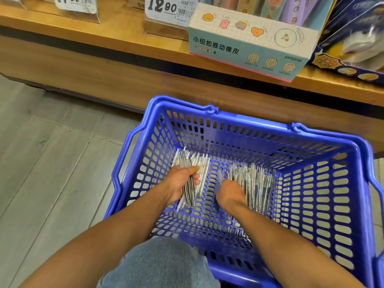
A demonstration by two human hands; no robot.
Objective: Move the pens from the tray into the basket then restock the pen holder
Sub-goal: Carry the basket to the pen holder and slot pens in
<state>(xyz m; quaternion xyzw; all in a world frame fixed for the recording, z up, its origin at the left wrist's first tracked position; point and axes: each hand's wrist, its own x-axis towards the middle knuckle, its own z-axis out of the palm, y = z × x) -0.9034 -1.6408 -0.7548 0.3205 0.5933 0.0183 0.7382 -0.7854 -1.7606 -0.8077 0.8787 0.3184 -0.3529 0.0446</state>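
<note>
A blue plastic basket (324, 204) stands on the floor in front of a wooden shelf. Inside it my left hand (179, 186) grips a bunch of clear pens (190, 163), thumb across them, with more clear pens lying beside the bunch. To the right, a pile of clear pens (259, 183) lies on the basket floor. My right hand (229, 194) reaches down into the left edge of this pile; its fingers are hidden among the pens, so what they hold does not show. No tray or pen holder is in view.
A wooden display shelf (104, 65) runs across the back. On it stand a pastel eraser box (245, 44), a dark blue box (353, 48) and price cards (164, 7). Grey wood-look floor (52, 163) lies to the left. My knee in grey fabric (162, 265) touches the basket's near side.
</note>
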